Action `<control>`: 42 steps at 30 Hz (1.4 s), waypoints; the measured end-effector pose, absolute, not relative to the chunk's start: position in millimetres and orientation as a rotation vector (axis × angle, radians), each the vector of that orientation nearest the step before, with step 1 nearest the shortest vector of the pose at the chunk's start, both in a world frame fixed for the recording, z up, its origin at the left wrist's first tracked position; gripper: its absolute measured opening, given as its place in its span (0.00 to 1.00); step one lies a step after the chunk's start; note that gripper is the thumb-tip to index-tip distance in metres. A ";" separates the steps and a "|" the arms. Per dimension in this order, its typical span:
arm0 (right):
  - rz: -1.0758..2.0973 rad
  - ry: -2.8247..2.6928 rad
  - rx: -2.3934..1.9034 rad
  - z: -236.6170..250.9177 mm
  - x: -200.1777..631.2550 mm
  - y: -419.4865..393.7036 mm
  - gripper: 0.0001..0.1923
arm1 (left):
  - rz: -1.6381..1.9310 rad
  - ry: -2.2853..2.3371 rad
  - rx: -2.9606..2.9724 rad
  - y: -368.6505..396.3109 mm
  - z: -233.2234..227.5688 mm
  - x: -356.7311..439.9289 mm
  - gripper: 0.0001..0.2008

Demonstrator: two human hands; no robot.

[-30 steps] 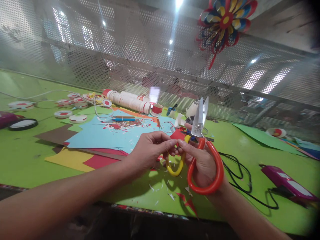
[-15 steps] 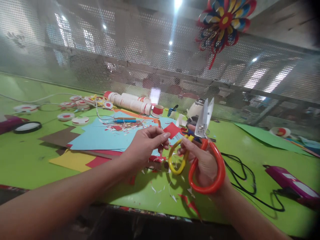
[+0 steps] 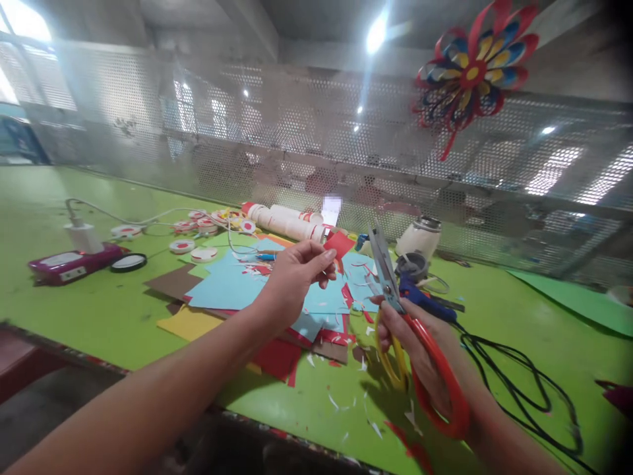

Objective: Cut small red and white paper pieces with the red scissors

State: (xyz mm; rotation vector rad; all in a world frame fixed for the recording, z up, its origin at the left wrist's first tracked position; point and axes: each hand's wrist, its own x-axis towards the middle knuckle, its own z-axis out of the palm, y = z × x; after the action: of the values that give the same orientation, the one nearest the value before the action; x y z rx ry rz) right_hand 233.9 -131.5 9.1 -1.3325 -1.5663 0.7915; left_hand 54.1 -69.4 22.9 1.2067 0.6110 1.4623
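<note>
The left hand (image 3: 297,270) is lifted above the middle of the green worktop (image 3: 99,316), and its grip is narrow: thumb and fingers pinch a small red paper piece (image 3: 339,243) at its lower corner. The right hand (image 3: 420,343) is closed around the scissors (image 3: 410,343) (one handle loop red, one yellow), and the blades point up and away, closed or nearly closed, just beside the red piece but not touching it. Under both hands lie coloured paper sheets (image 3: 227,290) with small cuttings. A black cable (image 3: 514,376) runs toward the right edge. A purple device (image 3: 69,262) rests near the left edge.
</note>
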 end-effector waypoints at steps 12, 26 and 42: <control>0.615 -1.855 -1.384 4.3 244.4 -125.5 0.20 | 1.499 0.624 1.169 -57.3 24.0 42.7 0.09; 0.614 -1.948 -1.466 7.8 244.9 -126.8 0.22 | 1.471 0.715 1.150 -54.2 29.7 38.9 0.08; 0.665 -2.149 -1.377 12.0 252.8 -127.6 0.22 | 1.311 0.707 1.162 -53.9 28.9 38.7 0.07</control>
State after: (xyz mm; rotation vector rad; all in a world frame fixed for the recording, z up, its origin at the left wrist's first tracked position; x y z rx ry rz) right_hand 252.8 -127.6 12.0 -1.3771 -2.1486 0.6651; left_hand 38.7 -53.9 28.9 1.1617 0.7069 1.3110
